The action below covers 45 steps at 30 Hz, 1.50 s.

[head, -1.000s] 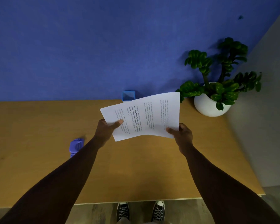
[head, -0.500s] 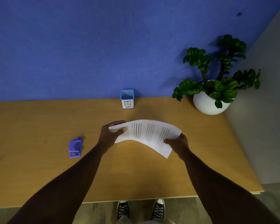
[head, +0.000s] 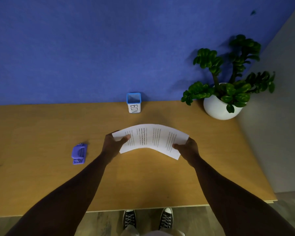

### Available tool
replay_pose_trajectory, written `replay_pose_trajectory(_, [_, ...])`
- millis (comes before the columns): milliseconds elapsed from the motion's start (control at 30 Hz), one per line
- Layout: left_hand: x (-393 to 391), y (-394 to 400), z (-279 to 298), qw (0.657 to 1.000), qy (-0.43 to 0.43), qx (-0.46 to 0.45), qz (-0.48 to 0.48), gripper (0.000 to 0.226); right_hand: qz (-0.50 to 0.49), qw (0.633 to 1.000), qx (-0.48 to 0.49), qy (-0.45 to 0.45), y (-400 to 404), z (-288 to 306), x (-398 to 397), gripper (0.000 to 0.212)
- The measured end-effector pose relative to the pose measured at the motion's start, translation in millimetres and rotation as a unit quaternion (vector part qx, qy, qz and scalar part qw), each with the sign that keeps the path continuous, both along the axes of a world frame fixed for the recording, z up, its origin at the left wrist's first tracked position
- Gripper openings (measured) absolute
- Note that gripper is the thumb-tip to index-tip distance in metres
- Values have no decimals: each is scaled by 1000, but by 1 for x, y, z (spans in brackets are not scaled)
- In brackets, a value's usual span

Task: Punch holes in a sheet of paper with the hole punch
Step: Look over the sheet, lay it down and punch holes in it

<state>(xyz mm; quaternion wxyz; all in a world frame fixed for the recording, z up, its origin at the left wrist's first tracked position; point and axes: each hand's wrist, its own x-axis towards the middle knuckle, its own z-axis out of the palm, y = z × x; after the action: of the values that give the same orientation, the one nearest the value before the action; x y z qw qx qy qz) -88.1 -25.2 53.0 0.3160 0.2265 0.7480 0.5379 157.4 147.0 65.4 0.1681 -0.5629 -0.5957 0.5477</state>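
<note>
Nearest of all, a pair of black sneakers [head: 147, 220] stands on the floor just below the near edge of the wooden table [head: 41, 184]. Above the middle of the table, both forearms reach forward to a printed sheet of paper [head: 150, 139], which arches upward in the middle between the two hands. The left hand [head: 115, 144] pinches the sheet's left end, thumb on top and the other fingers underneath; the right hand [head: 187, 149] pinches its right end in the same grip. To the left of the sheet, well apart from it, the purple hole punch [head: 79, 153] lies flat on the table, untouched. Beyond the sheet, at the far edge against the blue wall [head: 92, 48], stands a small blue-rimmed container labelled "BIN" [head: 134, 103]. To the far right of the sheet sits a green plant in a round white pot [head: 219, 108].
</note>
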Motion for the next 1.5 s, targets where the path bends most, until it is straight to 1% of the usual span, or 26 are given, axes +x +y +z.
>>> replay_pose_trajectory(100, [-5,-6,-15,998,-3,-56,-10,25,-1,999,-24,-28,-2,-4,3,42])
replay_pose_trajectory(200, [-11,-9,-19,997,-2,-81,-17,33,12,999,3,-45,-2,-9,3,37])
replay_pose_trajectory(333, [-11,-3,-5,998,14,-52,-11,18,36,998,46,-16,2,-5,0,32])
replay_pose_trajectory(400, [-12,2,5,999,26,-30,-5,17,39,998,55,-1,3,1,-2,30])
replay_pose_trajectory(500, [-15,9,16,999,44,-18,11,16,28,999,38,22,7,6,-4,29])
replay_pose_trajectory(567, [-19,12,18,998,47,-18,43,18,14,999,21,36,9,7,-5,26])
replay_pose_trajectory(700, [-26,14,19,992,-5,13,126,26,-22,996,-23,78,12,10,-4,24])
replay_pose_trajectory(900, [-26,13,17,985,-55,13,164,23,-68,990,-54,113,14,6,-2,25])
replay_pose_trajectory(1000, [-22,13,18,982,-69,16,174,24,-95,985,-69,125,14,6,-1,25])
replay_pose_trajectory(1200, [-11,18,19,965,-164,58,195,24,-126,972,-87,177,10,11,-4,22])
replay_pose_trajectory(1333, [1,27,20,959,-186,75,200,27,-151,962,-106,199,8,10,-10,27])
replay_pose_trajectory(1400, [8,33,23,955,-197,83,203,24,-153,959,-116,208,8,8,-13,29])
replay_pose_trajectory(1500, [17,40,26,961,-196,87,176,14,-162,954,-123,218,6,9,-17,29])
